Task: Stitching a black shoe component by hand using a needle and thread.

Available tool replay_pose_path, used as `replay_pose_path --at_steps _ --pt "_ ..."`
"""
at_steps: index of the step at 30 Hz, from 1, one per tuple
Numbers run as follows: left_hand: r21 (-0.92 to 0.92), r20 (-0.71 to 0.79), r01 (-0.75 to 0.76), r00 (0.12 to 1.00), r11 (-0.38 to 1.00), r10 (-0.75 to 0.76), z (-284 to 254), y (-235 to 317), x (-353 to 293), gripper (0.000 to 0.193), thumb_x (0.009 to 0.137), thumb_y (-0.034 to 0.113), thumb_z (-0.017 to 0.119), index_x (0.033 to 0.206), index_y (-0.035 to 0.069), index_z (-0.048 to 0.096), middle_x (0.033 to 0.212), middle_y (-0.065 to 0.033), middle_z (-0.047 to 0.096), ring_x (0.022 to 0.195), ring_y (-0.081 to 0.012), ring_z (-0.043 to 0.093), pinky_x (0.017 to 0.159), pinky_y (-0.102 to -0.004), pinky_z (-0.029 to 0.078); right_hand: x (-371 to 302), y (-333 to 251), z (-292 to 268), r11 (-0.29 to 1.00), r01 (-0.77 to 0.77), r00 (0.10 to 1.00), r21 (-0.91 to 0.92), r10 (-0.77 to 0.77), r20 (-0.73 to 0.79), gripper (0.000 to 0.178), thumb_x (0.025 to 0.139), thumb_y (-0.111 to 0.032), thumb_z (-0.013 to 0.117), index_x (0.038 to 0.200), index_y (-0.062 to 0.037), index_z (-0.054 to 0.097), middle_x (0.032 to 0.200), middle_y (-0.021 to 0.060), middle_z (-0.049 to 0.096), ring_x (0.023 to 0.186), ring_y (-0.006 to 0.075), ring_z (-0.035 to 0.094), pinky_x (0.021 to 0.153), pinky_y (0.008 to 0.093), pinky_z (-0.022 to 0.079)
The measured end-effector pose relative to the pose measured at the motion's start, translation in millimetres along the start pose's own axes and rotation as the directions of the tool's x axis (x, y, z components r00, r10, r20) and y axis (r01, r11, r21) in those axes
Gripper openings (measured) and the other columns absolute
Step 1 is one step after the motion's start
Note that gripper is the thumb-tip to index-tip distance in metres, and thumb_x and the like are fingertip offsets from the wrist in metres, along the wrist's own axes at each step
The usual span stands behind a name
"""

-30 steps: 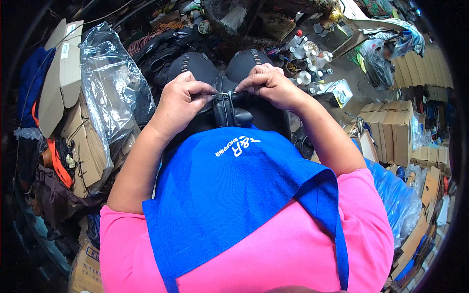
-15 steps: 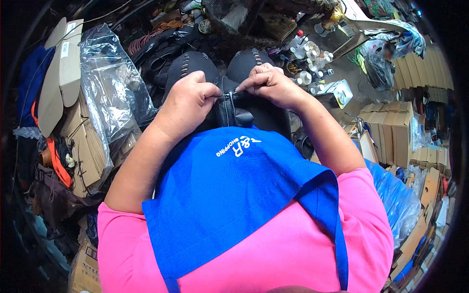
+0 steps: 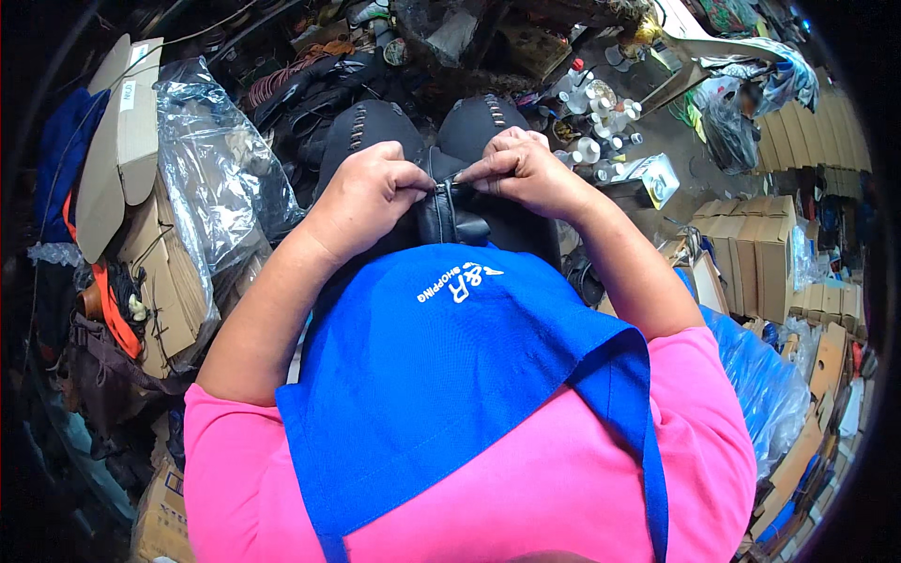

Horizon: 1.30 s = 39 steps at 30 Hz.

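A black leather piece [image 3: 466,228] with a pale line running down it, perhaps a shoe upper, lies over my lap between black-clad knees with light stitching. My left hand [image 3: 371,195] is closed, its thumb and index finger pinching the piece's far edge. Facing it from the other side, my right hand [image 3: 526,176] also pinches that edge, index finger pointing inward. The fingertips of both hands nearly meet near the top of the pale line. The underside of the piece and whatever lies beneath the fingers are hidden.
A blue apron [image 3: 450,357] covers my front. To the left, a clear plastic bag [image 3: 211,159] lies against cardboard sheets [image 3: 155,272]. White bottles [image 3: 601,108] cluster at the far right on the floor, with stacked cardboard boxes [image 3: 746,249] and blue plastic [image 3: 751,375] nearer.
My left fingertips have shifted slightly right and nearer me, closer to the right ones. My right index finger is a little straighter; both hands still pinch the piece.
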State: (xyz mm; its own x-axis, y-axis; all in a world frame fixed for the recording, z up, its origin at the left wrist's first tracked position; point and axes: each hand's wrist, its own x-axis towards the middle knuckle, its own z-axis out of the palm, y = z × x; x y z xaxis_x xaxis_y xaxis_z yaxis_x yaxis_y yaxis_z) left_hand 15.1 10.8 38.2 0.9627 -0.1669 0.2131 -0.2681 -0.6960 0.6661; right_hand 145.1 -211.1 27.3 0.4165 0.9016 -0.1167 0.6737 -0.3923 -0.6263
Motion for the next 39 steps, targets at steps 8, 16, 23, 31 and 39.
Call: replay_pose_path --at_steps 8,16,23,31,39 --pt "-0.083 0.032 0.169 0.985 0.982 -0.167 0.1 -14.2 -7.6 0.034 0.073 -0.001 0.068 0.102 0.016 0.074 0.071 -0.0028 0.049 0.071 -0.0157 0.050 0.068 -0.0266 0.042 -0.6 9.0 9.7 0.996 0.019 0.996 0.089 -0.011 -0.091 0.022 0.078 -0.022 0.070 0.100 -0.0259 0.074 0.081 -0.0032 0.060 0.091 0.0165 0.050 0.089 0.0346 0.033" --pt "-0.277 0.257 0.268 0.946 0.923 -0.198 -0.9 -32.3 17.7 0.026 0.075 -0.001 0.067 0.096 0.011 0.074 0.071 -0.0007 0.048 0.072 -0.0126 0.049 0.069 -0.0252 0.041 9.4 14.5 10.4 0.975 0.108 0.989 0.193 -0.085 -0.121 0.021 0.076 -0.016 0.071 0.096 -0.0183 0.076 0.076 -0.0014 0.061 0.082 0.0156 0.054 0.081 0.0299 0.041" --pt "0.219 -0.055 -0.043 0.997 0.975 0.056 -5.9 5.0 2.7 0.019 0.072 0.005 0.070 0.089 0.012 0.074 0.073 -0.0057 0.050 0.074 -0.0229 0.053 0.066 -0.0344 0.042 -6.2 9.3 15.0 0.991 0.125 0.968 0.041 -0.113 -0.222 0.023 0.075 -0.018 0.073 0.098 -0.0188 0.075 0.073 0.0007 0.061 0.077 0.0162 0.055 0.078 0.0306 0.042" --pt "-0.210 0.093 0.223 0.974 0.952 -0.207 9.7 -9.1 9.4 0.025 0.073 0.001 0.068 0.094 0.012 0.074 0.072 -0.0062 0.052 0.069 -0.0204 0.054 0.066 -0.0313 0.045 1.9 20.2 16.9 0.982 0.154 0.974 0.112 -0.131 -0.187 0.024 0.075 -0.016 0.073 0.099 -0.0148 0.075 0.071 0.0019 0.061 0.073 0.0163 0.056 0.075 0.0301 0.043" --pt "-0.110 0.087 0.259 0.964 0.960 -0.250 2.6 -5.7 0.0 0.024 0.076 0.000 0.067 0.098 0.008 0.073 0.077 -0.0037 0.059 0.078 -0.0136 0.057 0.072 -0.0270 0.046 -2.7 8.6 17.4 0.977 -0.030 0.985 0.211 0.065 -0.162 0.022 0.074 -0.027 0.075 0.097 -0.0262 0.075 0.086 -0.0041 0.067 0.098 0.0169 0.052 0.096 0.0370 0.026"
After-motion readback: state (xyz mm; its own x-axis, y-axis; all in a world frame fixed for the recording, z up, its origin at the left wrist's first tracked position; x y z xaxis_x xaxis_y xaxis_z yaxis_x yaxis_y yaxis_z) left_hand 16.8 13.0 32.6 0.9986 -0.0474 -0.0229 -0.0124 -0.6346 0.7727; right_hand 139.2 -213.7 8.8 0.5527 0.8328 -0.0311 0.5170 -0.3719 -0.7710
